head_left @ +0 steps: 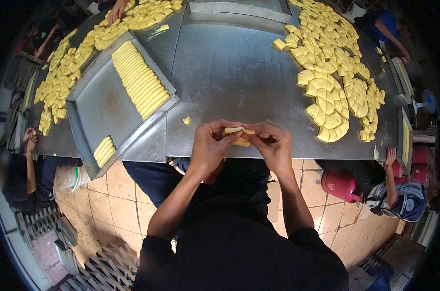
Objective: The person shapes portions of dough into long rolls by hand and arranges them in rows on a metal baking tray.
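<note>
Both my hands meet at the near edge of the steel table, pinching one piece of yellow dough (241,141) between them. My left hand (211,145) grips its left end with thumb and fingers. On the other end, my right hand (271,143) has its fingertips closed. The dough looks flattened, with a raised upper edge between the thumbs; my fingers hide part of it. Left of my hands a metal tray (96,104) lies at an angle, holding a long row of dough rolls (138,80) and a short row (104,151) in its near corner. A small dough scrap (187,120) lies beside it.
Cut dough pieces pile up on the table's right (326,92) and left (67,82). Another metal tray (239,9) sits at the far edge. Co-workers stand around the table; one person's hand (391,156) rests at the right edge. A red gas cylinder (340,185) stands below on the tiled floor.
</note>
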Demonstrator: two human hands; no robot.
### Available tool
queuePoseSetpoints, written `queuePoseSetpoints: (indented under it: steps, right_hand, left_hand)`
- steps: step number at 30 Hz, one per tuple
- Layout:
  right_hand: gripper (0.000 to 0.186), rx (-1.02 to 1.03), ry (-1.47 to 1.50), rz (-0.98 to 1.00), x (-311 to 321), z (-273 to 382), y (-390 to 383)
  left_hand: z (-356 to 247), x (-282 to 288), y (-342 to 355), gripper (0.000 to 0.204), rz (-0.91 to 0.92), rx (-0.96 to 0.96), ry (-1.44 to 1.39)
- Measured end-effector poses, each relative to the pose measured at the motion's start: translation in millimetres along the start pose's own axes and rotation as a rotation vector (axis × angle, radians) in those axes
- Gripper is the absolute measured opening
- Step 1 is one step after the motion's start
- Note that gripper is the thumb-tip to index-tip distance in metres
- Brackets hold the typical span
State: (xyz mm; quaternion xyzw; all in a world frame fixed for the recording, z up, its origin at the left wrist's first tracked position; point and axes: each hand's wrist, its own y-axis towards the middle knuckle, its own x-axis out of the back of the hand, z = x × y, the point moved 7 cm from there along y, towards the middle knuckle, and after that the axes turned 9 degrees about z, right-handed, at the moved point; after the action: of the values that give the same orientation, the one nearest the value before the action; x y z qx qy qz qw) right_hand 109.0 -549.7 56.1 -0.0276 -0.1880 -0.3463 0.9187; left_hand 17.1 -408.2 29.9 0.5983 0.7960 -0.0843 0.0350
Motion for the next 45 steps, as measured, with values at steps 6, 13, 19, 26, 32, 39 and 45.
queuePoseSetpoints:
  steps: [6, 13, 19, 26, 32, 39, 45]
  right_hand:
    - [0.017, -0.129, 0.477, 0.014, -1.7, -15.6, -1.0]
    - [0.020, -0.056, 0.138, 0.060, -6.4, -16.4, 6.4]
    - [0.020, -0.077, 0.058, 0.059, -19.9, -26.9, 14.2]
    - [0.018, -0.020, -0.208, 0.069, -23.3, -27.6, 14.9]
    - [0.014, -0.120, -0.101, 0.140, -31.8, -36.8, 19.6]
    - [0.017, -0.144, 0.311, 0.087, -36.7, -48.7, 16.2]
    - [0.026, -0.088, 0.506, 0.087, -33.5, -31.2, 14.8]
  left_hand:
    - [2.1, -3.5, 2.4, 0.020, 0.044, 0.078, -0.094]
    - [14.7, 7.4, 2.4, 0.019, 0.020, 0.052, -0.004]
    - [8.5, 19.7, -2.6, 0.021, -0.100, -0.056, 0.264]
    - [-8.7, 75.3, -21.7, 0.027, -0.401, -0.124, 1.117]
    - [-14.0, 54.4, -17.5, 0.030, -0.245, -0.188, 0.719]
    - [1.8, 13.8, -9.9, 0.031, -0.157, -0.178, 0.670]
    - [-26.5, 11.4, -14.5, 0.036, -0.248, -0.287, 0.615]
